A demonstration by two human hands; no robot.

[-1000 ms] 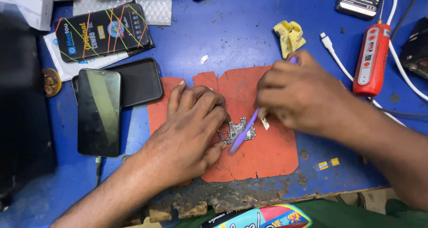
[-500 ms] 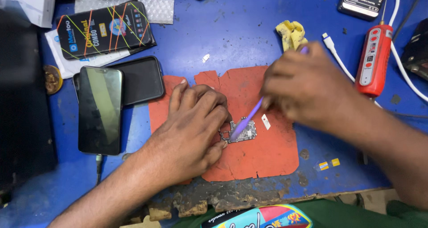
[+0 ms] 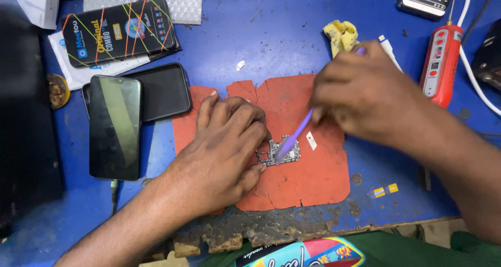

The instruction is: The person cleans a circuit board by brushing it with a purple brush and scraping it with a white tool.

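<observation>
A small circuit board (image 3: 282, 153) lies on a worn orange mat (image 3: 308, 183) in the middle of the blue bench. My left hand (image 3: 224, 147) rests flat on the mat and pins the board's left edge with its fingertips. My right hand (image 3: 365, 92) grips a purple brush (image 3: 292, 137) whose lower end touches the board. A small white sliver (image 3: 311, 140) lies on the mat just right of the board.
Two dark phones (image 3: 116, 126) (image 3: 162, 92) lie left of the mat, with a printed phone-part packet (image 3: 119, 29) behind them. A red hand tool (image 3: 441, 63) with a white cable sits at right, beside a yellow crumpled cloth (image 3: 340, 34). The bench's front edge is crumbling.
The brush has swung from below the board to a steeper angle on top of it, and my right hand has shifted right and up. My left hand holds still.
</observation>
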